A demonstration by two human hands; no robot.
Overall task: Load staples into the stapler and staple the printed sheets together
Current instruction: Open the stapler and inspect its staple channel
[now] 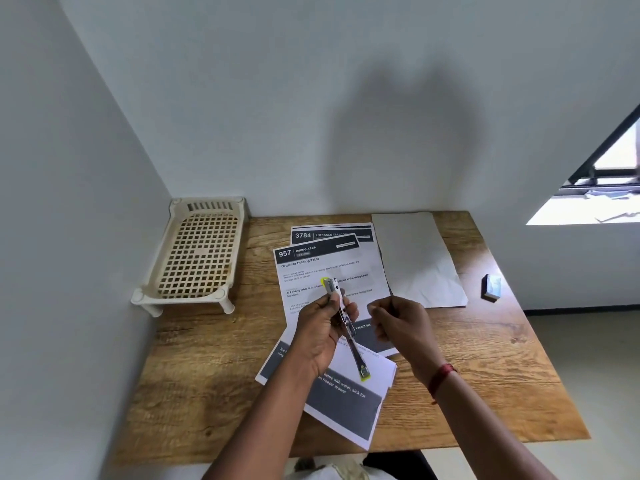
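Note:
My left hand [320, 329] grips a small silver stapler [335, 289] with yellow-green ends, lifted above the papers. Its metal staple tray [356, 351] is slid out toward me, ending in a yellow-green tip. My right hand [398, 323] hovers just right of the stapler with curled fingers pinched together; whether it holds staples is too small to tell. Printed sheets [329, 268] with dark header bars lie spread on the wooden table [207, 358] under both hands. A small staple box [491, 287] sits near the right table edge.
A cream plastic lattice rack [194, 258] stands in the back left corner against the walls. A blank grey sheet [412, 258] lies at the back right. A window opening [595, 188] is to the far right. The table's front edge is close to my body.

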